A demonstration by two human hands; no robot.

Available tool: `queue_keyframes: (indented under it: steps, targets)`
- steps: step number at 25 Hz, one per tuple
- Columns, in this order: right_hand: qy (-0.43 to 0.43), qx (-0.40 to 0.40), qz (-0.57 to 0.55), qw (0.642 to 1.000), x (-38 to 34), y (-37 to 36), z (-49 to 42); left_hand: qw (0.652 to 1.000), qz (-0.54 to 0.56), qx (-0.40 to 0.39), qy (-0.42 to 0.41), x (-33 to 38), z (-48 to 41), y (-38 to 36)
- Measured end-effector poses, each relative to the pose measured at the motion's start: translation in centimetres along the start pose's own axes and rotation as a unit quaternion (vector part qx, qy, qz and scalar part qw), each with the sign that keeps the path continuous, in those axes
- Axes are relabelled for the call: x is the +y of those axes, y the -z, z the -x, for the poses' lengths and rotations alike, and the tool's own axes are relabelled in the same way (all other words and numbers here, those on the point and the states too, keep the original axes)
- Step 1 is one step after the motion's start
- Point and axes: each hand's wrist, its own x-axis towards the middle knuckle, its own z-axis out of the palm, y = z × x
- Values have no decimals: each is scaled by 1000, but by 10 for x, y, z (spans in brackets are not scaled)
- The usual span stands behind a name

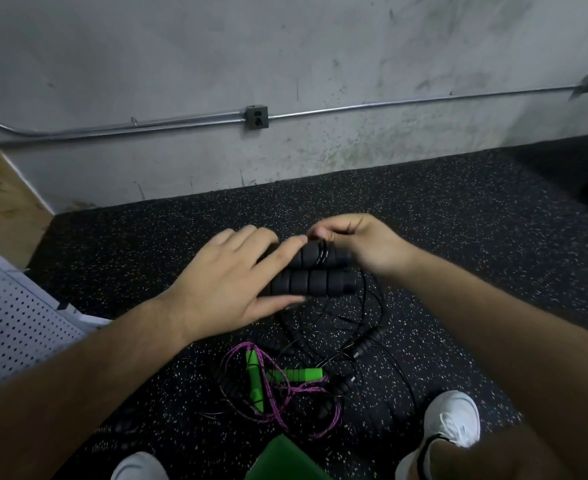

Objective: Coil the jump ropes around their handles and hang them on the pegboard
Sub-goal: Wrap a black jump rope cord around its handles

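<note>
black foam handles [315, 277] sit gripped in the left hand [223, 285]; the right hand [355, 242] pinches their cord [323, 253] against the upper one.

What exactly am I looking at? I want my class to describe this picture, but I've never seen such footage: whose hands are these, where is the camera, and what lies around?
No machine here: a person wears a camera on the head, so the single picture looks down at their own bare hands. The left hand holds two black foam handles side by side. The right hand pinches the thin black cord at the upper handle, where a few turns are wound. Below, on the speckled floor, lie a green-handled rope with purple cord and tangled black ropes. A white pegboard shows at left, white shoes at the bottom.
</note>
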Motion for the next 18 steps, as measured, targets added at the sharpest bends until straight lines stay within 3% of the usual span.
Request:
queue_keyframes:
  steps: [1, 5, 8, 13, 16, 18]
  targets:
    - [-22, -10, -25, 999, 6, -11, 3, 1000, -25, 0, 18, -4, -1, 2]
    - [-99, -26, 51, 993, 17, -53, 13, 989, -123, -58, 63, -22, 0, -7]
    - [-98, -16, 124, 987, 2, -59, 11, 982, -143, -96, 80, -30, 5, -15]
    - [-133, -92, 222, 962, -27, -65, 18, 974, -149, -126, 112, -41, 10, -23]
    - [-98, -120, 291, 944, -54, -63, 25, 972, -132, -140, 132, -51, 16, -27]
    - [-19, -82, 361, 929, -69, -57, 28, 975, -112, -139, 134, -53, 17, -28]
